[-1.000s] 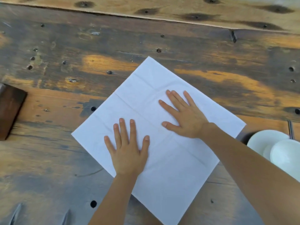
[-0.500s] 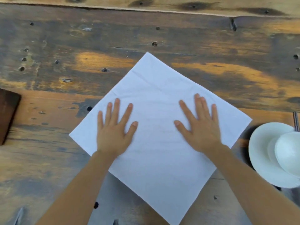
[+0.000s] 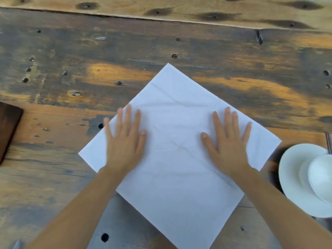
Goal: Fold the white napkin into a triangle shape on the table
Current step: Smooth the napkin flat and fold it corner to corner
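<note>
Both palms flat, fingers spread: left hand (image 3: 124, 141), right hand (image 3: 228, 142) pin white napkin (image 3: 177, 177) on table (image 3: 53, 177), gripping nothing; diamond orientation readies corner-to-corner fold.

Both palms have slid apart across the white napkin (image 3: 177, 159): left hand (image 3: 124, 146) toward 9 o'clock, right hand (image 3: 229, 148) toward 3 o'clock.

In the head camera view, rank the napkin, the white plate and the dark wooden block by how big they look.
1. Napkin, by far the largest.
2. White plate, partly cut off at the right edge.
3. Dark wooden block, also cut off at the left edge, so its rank against the plate is unsure.
</note>
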A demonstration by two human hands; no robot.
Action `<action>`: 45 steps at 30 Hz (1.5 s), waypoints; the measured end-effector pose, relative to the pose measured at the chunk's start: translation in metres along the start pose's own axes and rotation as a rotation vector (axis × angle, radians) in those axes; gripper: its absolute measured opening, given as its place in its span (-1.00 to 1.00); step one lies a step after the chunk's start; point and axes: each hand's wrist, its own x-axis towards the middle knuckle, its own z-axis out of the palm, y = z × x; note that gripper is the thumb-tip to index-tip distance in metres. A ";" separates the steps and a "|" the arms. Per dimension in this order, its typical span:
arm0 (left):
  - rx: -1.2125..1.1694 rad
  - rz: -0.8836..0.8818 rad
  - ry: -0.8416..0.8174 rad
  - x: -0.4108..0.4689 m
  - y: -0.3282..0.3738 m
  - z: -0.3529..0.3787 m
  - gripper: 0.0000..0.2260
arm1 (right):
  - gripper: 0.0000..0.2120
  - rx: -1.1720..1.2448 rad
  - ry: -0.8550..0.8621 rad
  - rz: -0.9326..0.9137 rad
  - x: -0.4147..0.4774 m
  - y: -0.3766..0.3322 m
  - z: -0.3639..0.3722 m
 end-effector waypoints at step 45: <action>0.091 0.205 -0.124 0.060 0.089 0.043 -0.42 | -0.31 -0.017 -0.143 -0.034 -0.221 -0.095 0.056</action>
